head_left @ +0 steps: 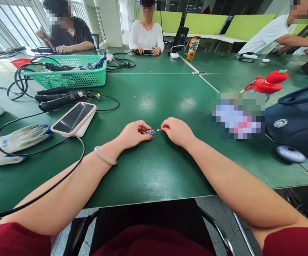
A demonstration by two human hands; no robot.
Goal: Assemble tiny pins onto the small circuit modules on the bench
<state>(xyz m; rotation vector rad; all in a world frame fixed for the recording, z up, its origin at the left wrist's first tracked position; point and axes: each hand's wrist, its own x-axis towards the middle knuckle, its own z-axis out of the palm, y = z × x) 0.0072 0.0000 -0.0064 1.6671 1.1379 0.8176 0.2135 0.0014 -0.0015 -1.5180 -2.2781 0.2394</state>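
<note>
Both my hands are close together over the middle of the green table (154,167). Between thumb and fingers, my left hand (135,134) grips a small dark circuit board (150,132) with white markings. A tiny pale piece (158,130), perhaps a connector, sticks out of the pinched fingertips of my right hand (175,130). A narrow gap separates this piece from the board. The piece is too small to name surely.
At left lie a phone (73,118) on a pale block, work gloves (12,144), a curling-iron-like black tool (63,99) and a green basket (71,76). A black cable (71,163) crosses my left forearm. A dark blue bag (298,117) stands right. Several people sit beyond.
</note>
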